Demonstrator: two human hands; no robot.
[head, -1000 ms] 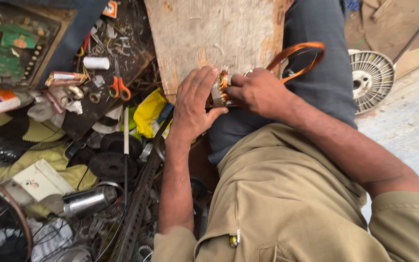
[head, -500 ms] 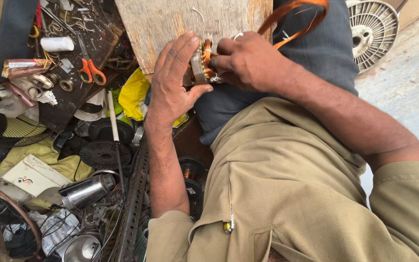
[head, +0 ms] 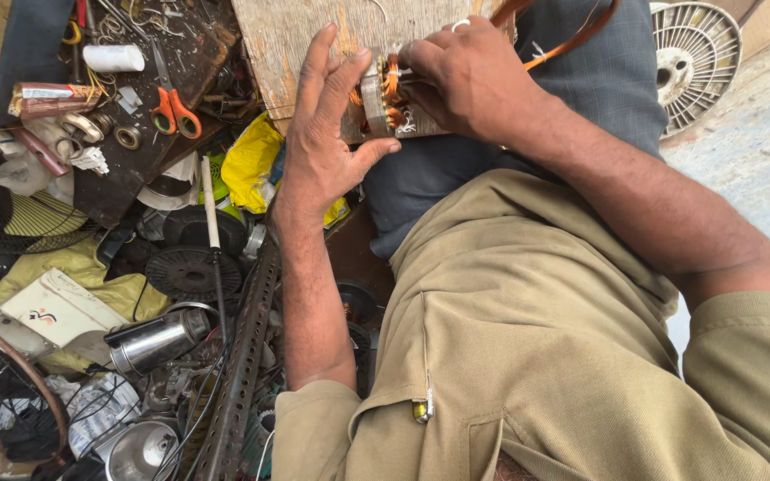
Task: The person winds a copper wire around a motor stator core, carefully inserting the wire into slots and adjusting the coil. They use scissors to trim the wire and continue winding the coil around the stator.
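Note:
A small motor stator (head: 383, 93) with copper windings rests on edge on a worn wooden board (head: 287, 36) across my lap. My left hand (head: 327, 134) cups the stator from the left, fingers spread upward and thumb under it. From the right, my right hand (head: 461, 76), with a ring on one finger, pinches the windings. A loop of copper wire (head: 572, 40) runs from behind my right hand over my dark trouser leg.
Orange-handled scissors (head: 171, 107), a white roll (head: 113, 58), bearings and scraps lie on a dark tray at upper left. A yellow bag (head: 247, 165), black discs, a perforated metal bar (head: 242, 365) and metal cans crowd the floor at left. A white fan part (head: 697, 58) lies at upper right.
The view has shifted, so hands and stator now sit higher in frame. My left hand has opened its fingers upward around the stator. My right hand stays on the windings.

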